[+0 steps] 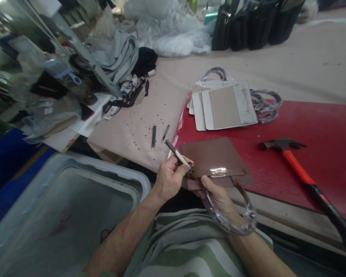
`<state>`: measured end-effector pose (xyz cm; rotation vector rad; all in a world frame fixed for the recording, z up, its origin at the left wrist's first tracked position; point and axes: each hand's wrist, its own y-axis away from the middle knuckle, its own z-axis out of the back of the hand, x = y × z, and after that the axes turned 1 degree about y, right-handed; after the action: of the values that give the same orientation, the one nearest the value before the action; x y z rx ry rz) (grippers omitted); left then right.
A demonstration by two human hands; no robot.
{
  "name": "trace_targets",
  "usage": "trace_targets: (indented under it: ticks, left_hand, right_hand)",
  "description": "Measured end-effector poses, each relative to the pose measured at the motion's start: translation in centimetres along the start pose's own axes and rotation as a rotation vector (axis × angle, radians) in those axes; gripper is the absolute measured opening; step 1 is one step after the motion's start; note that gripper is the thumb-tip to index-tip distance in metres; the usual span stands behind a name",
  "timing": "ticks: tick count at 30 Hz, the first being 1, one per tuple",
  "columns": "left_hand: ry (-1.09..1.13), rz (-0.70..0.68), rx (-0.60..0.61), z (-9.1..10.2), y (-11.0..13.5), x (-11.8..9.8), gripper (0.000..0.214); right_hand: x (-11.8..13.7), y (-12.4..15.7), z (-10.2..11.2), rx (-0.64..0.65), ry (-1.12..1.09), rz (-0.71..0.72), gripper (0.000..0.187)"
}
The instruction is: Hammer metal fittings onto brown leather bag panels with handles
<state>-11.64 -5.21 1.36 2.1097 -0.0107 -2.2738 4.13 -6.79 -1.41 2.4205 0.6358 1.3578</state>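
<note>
A brown leather bag flap (pixel 216 157) with a silver metal clasp (pixel 218 171) lies on the near edge of the red mat (pixel 305 127). My left hand (pixel 171 179) is closed round a thin white-handled tool (pixel 177 154), its tip at the flap's left edge. My right hand (pixel 217 198) grips the lower edge of the flap just below the clasp. A plastic-wrapped bag handle (pixel 242 219) loops round my right wrist.
A red-and-black handled hammer (pixel 302 173) rests on the mat to the right. Cardboard pieces (pixel 225 105) and wrapped handles (pixel 265 104) lie at the mat's far side. Small metal bars (pixel 153 135) and scattered rivets sit on the beige table. A grey plastic bin (pixel 75 204) stands at lower left.
</note>
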Motion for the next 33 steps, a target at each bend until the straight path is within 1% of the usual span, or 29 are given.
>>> trace_targets:
  ticks: [3, 4, 6, 9, 13, 17, 20, 26, 33]
  left_hand:
    - [0.023, 0.023, 0.008, -0.1, -0.3, 0.5, 0.018]
    - [0.038, 0.021, 0.003, -0.1, -0.3, 0.5, 0.018]
    - [0.080, 0.011, -0.010, -0.1, -0.3, 0.4, 0.019]
    - [0.127, -0.001, -0.013, 0.0, -0.3, -0.1, 0.019]
    - [0.182, 0.001, -0.010, 0.1, -0.1, -0.3, 0.021]
    - [0.267, 0.011, -0.019, 0.2, 0.3, 0.0, 0.027]
    - [0.281, 0.007, -0.028, 0.3, 0.6, -0.2, 0.029]
    - [0.221, -0.028, -0.015, 0.4, 1.2, -1.1, 0.028]
    - [0.180, -0.039, -0.009, 0.3, 1.2, -1.5, 0.019]
  right_hand:
    - [-0.3, -0.1, 0.1, -0.127, 0.112, 0.015, 0.039]
    - [-0.3, -0.1, 0.3, -0.155, 0.136, 0.028, 0.038]
    - [-0.1, -0.1, 0.7, -0.169, 0.163, 0.042, 0.036]
    - [0.1, -0.2, 1.3, -0.132, 0.183, 0.047, 0.038]
    - [0.1, -0.4, 1.5, -0.036, 0.154, 0.088, 0.040]
    - [0.0, -0.5, 1.4, 0.020, 0.116, 0.123, 0.037]
    - [-0.1, -0.5, 1.5, 0.048, 0.102, 0.146, 0.035]
    - [-0.5, -0.5, 2.0, 0.071, 0.096, 0.146, 0.032]
    - [-0.7, -0.8, 2.2, 0.069, 0.094, 0.145, 0.037]
